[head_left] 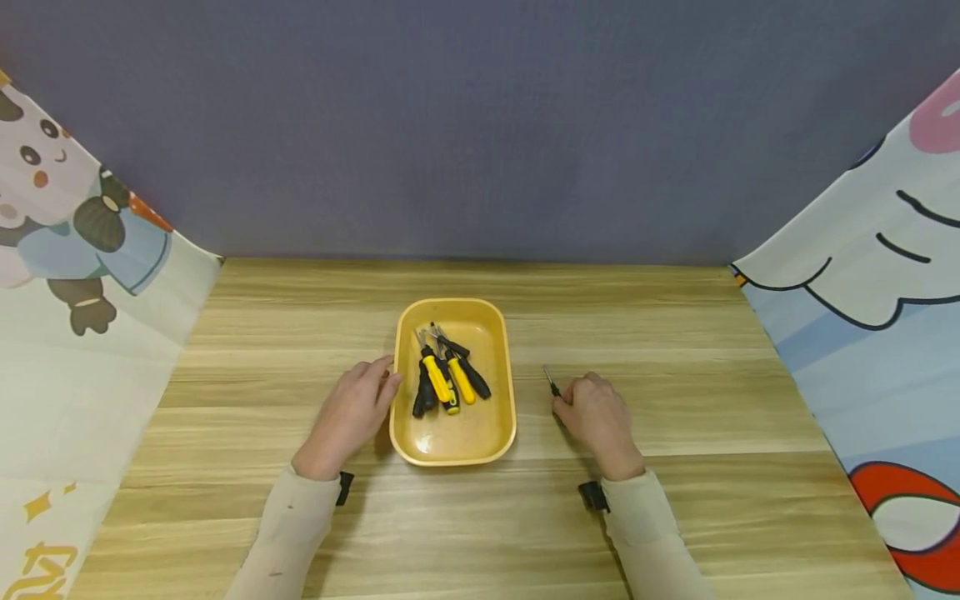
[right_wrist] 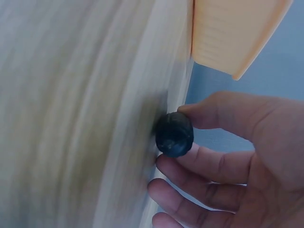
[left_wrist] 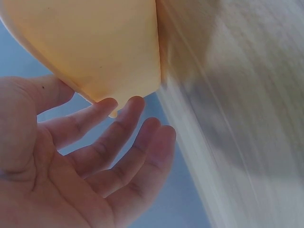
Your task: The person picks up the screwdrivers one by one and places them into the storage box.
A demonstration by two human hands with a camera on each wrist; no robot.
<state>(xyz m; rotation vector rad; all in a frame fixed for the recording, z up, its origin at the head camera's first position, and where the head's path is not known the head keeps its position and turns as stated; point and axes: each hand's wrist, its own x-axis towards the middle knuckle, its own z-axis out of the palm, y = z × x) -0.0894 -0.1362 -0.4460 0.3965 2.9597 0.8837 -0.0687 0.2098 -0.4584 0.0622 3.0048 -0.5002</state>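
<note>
A yellow plastic tray (head_left: 453,442) stands on the wooden table, with several yellow and black screwdrivers (head_left: 435,375) lying across one another inside it. My left hand (head_left: 356,412) is at the tray's left side. Its thumb reaches over the rim while the index fingertip (left_wrist: 110,103) meets the outer wall; the other fingers are loosely bent. To the right of the tray, my right hand (head_left: 600,417) pinches a small screwdriver (head_left: 553,387) between thumb and fingers, low over the table. Its thin shaft points away from me, and the round dark handle end (right_wrist: 174,135) shows in the right wrist view.
The wood-grain table (head_left: 300,300) runs back to a grey-blue panel (head_left: 480,133). Cartoon-printed panels flank it, one on the left (head_left: 97,350) and one on the right (head_left: 847,333).
</note>
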